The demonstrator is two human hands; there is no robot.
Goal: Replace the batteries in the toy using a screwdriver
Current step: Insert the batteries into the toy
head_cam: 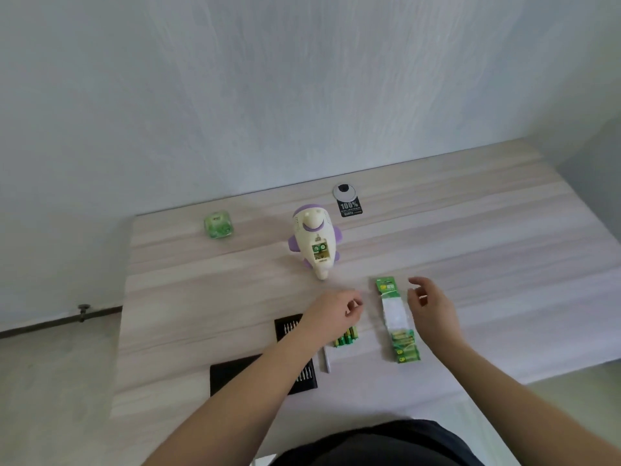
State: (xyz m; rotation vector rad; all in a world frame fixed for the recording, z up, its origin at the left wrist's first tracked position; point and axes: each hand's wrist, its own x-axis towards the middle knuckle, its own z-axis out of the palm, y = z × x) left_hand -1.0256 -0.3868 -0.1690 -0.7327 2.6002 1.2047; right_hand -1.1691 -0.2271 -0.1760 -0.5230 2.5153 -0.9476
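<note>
Left hand (pixel 337 309) sits low centre of the head view, fingers curled in toward the thumb. It may be pinching something small, but too blurred to call, so I can't tell if it holds anything. Right hand (pixel 428 302) is just right of it, fingers loosely spread, holding nothing, hovering beside the battery pack (pixel 396 317).

Toy (pixel 314 243) lies on the bench (pixel 470 230) at frame centre, well above both hands, back side up. Its compartment (pixel 319 252) is uncovered, with green cells showing in the upper part. Can't see the cover or a screw anywhere.

Loose batteries (pixel 346 338) lie just below the left hand, partly under the wrist. Bit case (pixel 295 361) is lower left of them, mostly hidden by the forearm. A pale stick (pixel 326 359) beside the case could be the screwdriver, not sure.

Handling, my read:
- Toy: hollow hard plastic, light, smooth rounded shell, so it will likely roll or skid. Grip round the cream body, below the purple fins, and pin it before prying cells.
- Cells: small, stiff, slick, will roll. Pinch at mid-length, or lift the spring end first.
- Pack: thin card and film, floppy. Hold the card end and tear at the blister.

Other stuff: green cube (pixel 218 225) upper left of the bench, black tag (pixel 349 208) and grommet (pixel 344 191) behind the toy.
</note>
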